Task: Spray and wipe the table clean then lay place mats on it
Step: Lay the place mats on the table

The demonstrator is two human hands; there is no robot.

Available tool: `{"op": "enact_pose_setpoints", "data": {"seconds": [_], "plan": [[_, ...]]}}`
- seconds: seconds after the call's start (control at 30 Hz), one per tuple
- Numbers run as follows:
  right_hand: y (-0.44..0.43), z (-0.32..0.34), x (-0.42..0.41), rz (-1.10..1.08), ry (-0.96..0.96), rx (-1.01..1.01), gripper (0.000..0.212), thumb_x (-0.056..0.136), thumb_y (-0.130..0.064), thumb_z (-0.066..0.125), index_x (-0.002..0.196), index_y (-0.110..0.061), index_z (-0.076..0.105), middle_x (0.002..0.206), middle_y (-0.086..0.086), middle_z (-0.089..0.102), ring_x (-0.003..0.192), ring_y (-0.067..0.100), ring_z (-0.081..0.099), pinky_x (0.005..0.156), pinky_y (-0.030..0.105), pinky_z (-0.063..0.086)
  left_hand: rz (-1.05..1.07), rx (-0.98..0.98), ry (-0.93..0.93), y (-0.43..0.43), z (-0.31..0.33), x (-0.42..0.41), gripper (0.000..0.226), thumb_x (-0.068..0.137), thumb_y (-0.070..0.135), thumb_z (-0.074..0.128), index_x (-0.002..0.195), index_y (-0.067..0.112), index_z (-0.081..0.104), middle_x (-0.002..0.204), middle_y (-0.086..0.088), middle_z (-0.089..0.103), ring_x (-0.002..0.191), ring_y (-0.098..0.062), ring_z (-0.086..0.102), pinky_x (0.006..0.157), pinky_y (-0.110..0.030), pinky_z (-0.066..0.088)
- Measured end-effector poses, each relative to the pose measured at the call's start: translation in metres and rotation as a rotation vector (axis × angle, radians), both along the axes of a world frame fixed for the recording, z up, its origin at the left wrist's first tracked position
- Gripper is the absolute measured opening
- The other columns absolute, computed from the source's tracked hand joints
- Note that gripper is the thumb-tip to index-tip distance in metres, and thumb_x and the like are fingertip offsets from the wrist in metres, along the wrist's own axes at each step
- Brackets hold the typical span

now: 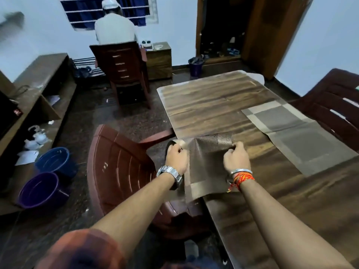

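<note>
A brown woven place mat [207,166] hangs over the left edge of the wooden table [213,105], partly above the chair. My left hand [176,158] pinches its far left corner and my right hand [236,159] grips its far right corner, both lifting that edge. Two more place mats lie flat along the table's right side, one farther [277,116] and one nearer [308,148], touching each other.
A red-brown plastic chair [120,167] stands against the table's left side under my arms. A dark chair [336,101] is at the right. Blue [52,160] and purple [38,191] buckets sit on the floor at left. A person sits at the back [114,30].
</note>
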State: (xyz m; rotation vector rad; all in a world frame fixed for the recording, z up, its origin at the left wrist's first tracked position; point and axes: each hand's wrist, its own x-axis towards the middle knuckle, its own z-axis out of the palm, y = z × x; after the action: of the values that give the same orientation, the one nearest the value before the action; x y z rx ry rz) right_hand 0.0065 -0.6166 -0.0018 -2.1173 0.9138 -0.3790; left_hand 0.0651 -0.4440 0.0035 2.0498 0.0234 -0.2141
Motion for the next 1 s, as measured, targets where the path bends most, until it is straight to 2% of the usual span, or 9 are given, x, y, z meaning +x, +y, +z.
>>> {"op": "enact_pose_setpoints", "data": {"seconds": [0.13,0.23,0.33,0.43,0.53,0.63,0.73,0.87,1.0], "plan": [[-0.026,0.022,0.069,0.046,-0.246,0.122,0.041,0.092,-0.003,0.045,0.133,-0.006,0.05,0.142,0.012,0.054,0.127,0.033,0.049,0.1,0.031,0.034,0.011,-0.275,-0.201,-0.01,0.025,0.064,0.026,0.078,0.002,0.046,0.09,0.006,0.069,0.116,0.005,0.053,0.1,0.0,0.052,0.089,-0.016,0.039],[-0.05,0.036,0.102,-0.083,-0.31,0.138,0.035,0.088,-0.016,0.041,0.117,-0.003,0.055,0.126,0.021,0.061,0.114,0.04,0.052,0.09,0.037,0.035,0.206,-0.398,-0.135,-0.01,0.026,0.098,0.021,0.072,0.01,0.046,0.067,0.021,0.062,0.097,0.001,0.059,0.089,-0.018,0.052,0.077,-0.028,0.041],[-0.075,0.018,0.11,-0.065,-0.073,0.077,0.043,0.084,-0.029,0.036,0.109,0.0,0.054,0.113,0.033,0.06,0.105,0.047,0.053,0.086,0.043,0.039,0.167,-0.165,0.203,-0.003,-0.015,0.113,0.016,0.08,0.01,0.051,0.067,0.017,0.054,0.066,-0.002,0.051,0.073,-0.025,0.052,0.056,-0.032,0.046],[-0.096,-0.023,0.1,-0.002,0.277,-0.007,0.03,0.095,-0.024,0.043,0.112,0.0,0.052,0.116,0.035,0.06,0.107,0.048,0.056,0.088,0.044,0.043,0.087,0.039,0.416,0.001,-0.06,0.114,0.028,0.069,0.026,0.056,0.085,0.007,0.068,0.081,-0.01,0.07,0.073,-0.029,0.067,0.063,-0.041,0.06],[-0.109,-0.057,0.08,-0.022,0.434,-0.057,0.028,0.093,-0.025,0.045,0.106,-0.001,0.051,0.116,0.033,0.06,0.106,0.046,0.059,0.087,0.045,0.045,-0.054,0.247,0.542,-0.003,-0.079,0.106,0.032,0.068,0.023,0.057,0.092,0.004,0.065,0.09,-0.013,0.071,0.078,-0.028,0.069,0.064,-0.031,0.057],[-0.113,-0.075,0.067,-0.082,0.558,-0.102,0.03,0.091,-0.025,0.045,0.115,-0.006,0.049,0.119,0.029,0.06,0.106,0.044,0.061,0.087,0.045,0.046,-0.185,0.346,0.653,-0.012,-0.095,0.105,0.084,0.052,0.025,0.065,0.127,0.008,0.029,0.096,-0.012,0.063,0.082,-0.029,0.069,0.07,-0.037,0.059],[-0.109,-0.094,0.06,-0.082,0.638,-0.258,0.039,0.084,-0.022,0.05,0.121,-0.007,0.048,0.126,0.022,0.059,0.115,0.04,0.053,0.098,0.047,0.04,-0.331,0.476,0.596,-0.023,-0.09,0.093,0.084,0.071,0.023,0.06,0.142,0.02,0.015,0.095,-0.007,0.059,0.086,-0.027,0.066,0.069,-0.034,0.056],[-0.086,-0.102,0.071,0.129,0.493,-0.43,0.05,0.081,-0.029,0.048,0.128,-0.015,0.056,0.14,0.01,0.054,0.127,0.037,0.044,0.103,0.056,0.033,-0.44,0.614,0.508,-0.033,-0.091,0.082,0.101,0.08,0.032,0.064,0.153,0.031,-0.006,0.133,-0.015,0.047,0.11,-0.03,0.058,0.09,-0.036,0.052],[-0.059,-0.102,0.096,0.42,0.533,-0.301,0.06,0.092,-0.058,0.042,0.149,-0.044,0.026,0.164,-0.009,0.012,0.149,0.031,0.009,0.114,0.06,0.014,-0.352,0.564,0.413,-0.04,-0.091,0.079,0.075,0.078,0.033,0.069,0.14,0.027,0.027,0.123,-0.013,0.049,0.097,-0.028,0.059,0.087,-0.039,0.053]]}}
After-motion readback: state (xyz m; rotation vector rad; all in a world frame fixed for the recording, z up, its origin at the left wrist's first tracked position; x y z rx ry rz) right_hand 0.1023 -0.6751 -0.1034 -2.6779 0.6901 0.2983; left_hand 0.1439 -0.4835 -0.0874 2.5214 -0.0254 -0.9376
